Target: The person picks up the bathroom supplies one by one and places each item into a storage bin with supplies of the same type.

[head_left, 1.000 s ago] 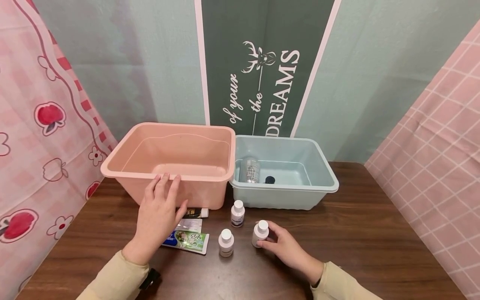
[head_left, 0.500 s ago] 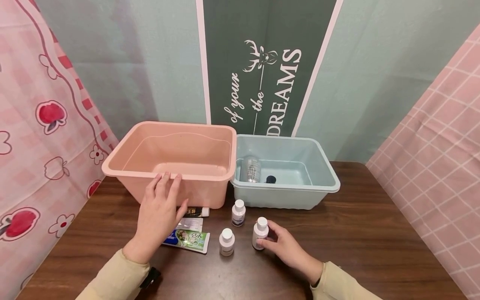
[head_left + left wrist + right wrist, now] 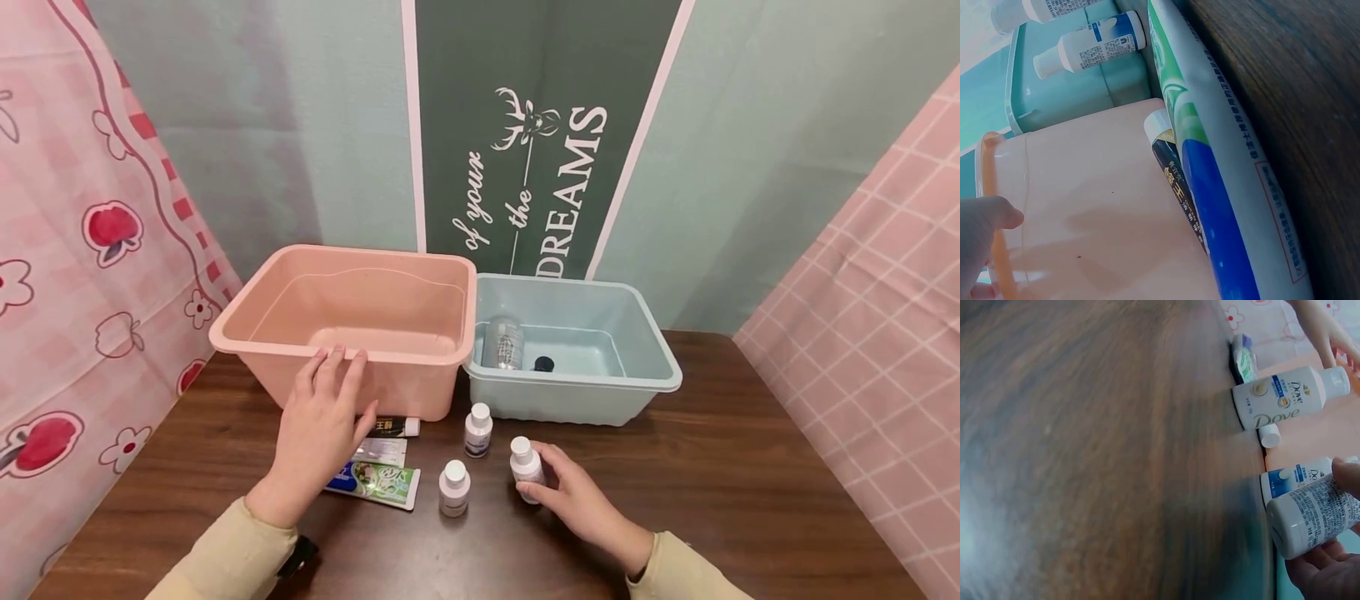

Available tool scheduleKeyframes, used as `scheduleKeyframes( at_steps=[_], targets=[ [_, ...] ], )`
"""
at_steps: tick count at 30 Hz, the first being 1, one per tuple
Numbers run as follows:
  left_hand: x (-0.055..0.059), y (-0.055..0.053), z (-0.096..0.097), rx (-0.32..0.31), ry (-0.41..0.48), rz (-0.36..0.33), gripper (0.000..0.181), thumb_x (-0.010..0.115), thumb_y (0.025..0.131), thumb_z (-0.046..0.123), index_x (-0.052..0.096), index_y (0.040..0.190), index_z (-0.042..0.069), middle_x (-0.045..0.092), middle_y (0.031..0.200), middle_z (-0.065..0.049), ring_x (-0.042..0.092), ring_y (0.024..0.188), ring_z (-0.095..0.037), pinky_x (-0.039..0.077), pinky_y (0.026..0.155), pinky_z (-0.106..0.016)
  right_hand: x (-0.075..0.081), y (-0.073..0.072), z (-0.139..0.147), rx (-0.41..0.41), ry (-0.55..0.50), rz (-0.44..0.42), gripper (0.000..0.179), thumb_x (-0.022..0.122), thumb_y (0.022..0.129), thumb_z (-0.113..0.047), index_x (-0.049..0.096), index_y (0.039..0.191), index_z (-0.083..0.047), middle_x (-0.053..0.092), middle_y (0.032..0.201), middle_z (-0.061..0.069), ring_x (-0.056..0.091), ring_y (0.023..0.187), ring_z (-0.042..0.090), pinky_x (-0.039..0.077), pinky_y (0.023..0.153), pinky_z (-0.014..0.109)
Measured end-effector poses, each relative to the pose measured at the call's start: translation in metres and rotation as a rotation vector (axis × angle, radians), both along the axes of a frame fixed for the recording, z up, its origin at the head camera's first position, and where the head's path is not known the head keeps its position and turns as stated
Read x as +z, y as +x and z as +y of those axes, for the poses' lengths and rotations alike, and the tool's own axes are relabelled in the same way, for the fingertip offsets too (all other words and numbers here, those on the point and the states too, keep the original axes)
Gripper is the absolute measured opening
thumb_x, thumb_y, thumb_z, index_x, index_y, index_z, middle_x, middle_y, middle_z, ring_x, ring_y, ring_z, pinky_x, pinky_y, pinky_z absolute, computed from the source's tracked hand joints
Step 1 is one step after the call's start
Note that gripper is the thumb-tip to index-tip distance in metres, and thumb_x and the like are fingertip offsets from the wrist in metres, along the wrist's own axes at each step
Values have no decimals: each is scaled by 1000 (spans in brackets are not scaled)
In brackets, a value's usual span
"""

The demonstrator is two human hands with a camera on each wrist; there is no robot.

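My right hand point(image 3: 581, 504) grips a small white Dove bottle point(image 3: 527, 468) between thumb and fingers. In the right wrist view this bottle point(image 3: 1316, 515) leans over, its printed back and base showing. Two more white Dove bottles stand upright on the table, one in front point(image 3: 453, 492) and one farther back point(image 3: 477, 433). My left hand point(image 3: 315, 437) rests its fingertips on the front rim of the pink bin point(image 3: 262, 348). Below that hand lie a green, blue and white toothpaste tube point(image 3: 386, 485), a pale packet point(image 3: 381, 452) and a black tube point(image 3: 393, 427), all partly hidden by it.
The light blue bin point(image 3: 570, 398) stands right beside the pink one. Inside it lie a clear bottle point(image 3: 502, 343) and a small black-capped thing point(image 3: 543, 364). Both bins stand at the back of the brown wooden table point(image 3: 712, 467), before a hanging cloth point(image 3: 360, 125).
The bottle in my right hand has tipped, its cap swinging left. My left hand stays on the pink bin's rim. The head view has shifted slightly.
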State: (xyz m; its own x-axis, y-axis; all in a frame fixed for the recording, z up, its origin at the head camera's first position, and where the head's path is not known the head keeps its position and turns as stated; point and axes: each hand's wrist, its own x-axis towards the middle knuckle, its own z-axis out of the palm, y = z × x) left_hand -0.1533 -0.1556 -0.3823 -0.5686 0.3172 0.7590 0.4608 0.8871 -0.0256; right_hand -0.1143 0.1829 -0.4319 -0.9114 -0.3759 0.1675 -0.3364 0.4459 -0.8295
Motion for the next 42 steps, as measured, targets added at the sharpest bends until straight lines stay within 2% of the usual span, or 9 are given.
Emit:
scheduleKeyframes(
  at_steps=[7,14,20,29,42],
  targets=[
    [1,0,0,10,-9,2,57,41,89,38,47,129,-2,44,123,-31,40,111,-53,37,91,-58,0,0,5,15,116,168,43,71,81,-18,57,120,-7,58,106,-2,54,94,9,47,82,31],
    [4,1,0,4,-18,-24,58,49,83,32,46,130,-2,43,124,-32,39,112,-53,34,94,-58,1,1,8,22,196,381,47,76,74,-8,59,118,-5,61,108,-1,57,93,10,50,78,32],
    [5,1,1,9,-27,-39,60,54,81,30,45,131,-2,42,125,-32,39,113,-53,34,95,-57,3,2,10,-13,280,522,53,81,66,-9,63,116,-5,65,103,-1,61,90,12,52,75,32],
    [2,-1,-1,4,-18,13,58,51,83,32,47,129,-2,45,122,-32,42,110,-53,37,92,-57,7,1,12,-42,437,617,56,84,64,-14,64,116,-10,65,106,0,61,96,18,52,76,36],
    [3,-1,0,-1,-16,13,56,41,89,36,47,129,-3,44,122,-33,41,109,-54,37,90,-57,12,-3,13,-35,595,729,53,84,62,-12,66,111,-13,63,103,0,59,93,18,50,77,35]
  ],
)
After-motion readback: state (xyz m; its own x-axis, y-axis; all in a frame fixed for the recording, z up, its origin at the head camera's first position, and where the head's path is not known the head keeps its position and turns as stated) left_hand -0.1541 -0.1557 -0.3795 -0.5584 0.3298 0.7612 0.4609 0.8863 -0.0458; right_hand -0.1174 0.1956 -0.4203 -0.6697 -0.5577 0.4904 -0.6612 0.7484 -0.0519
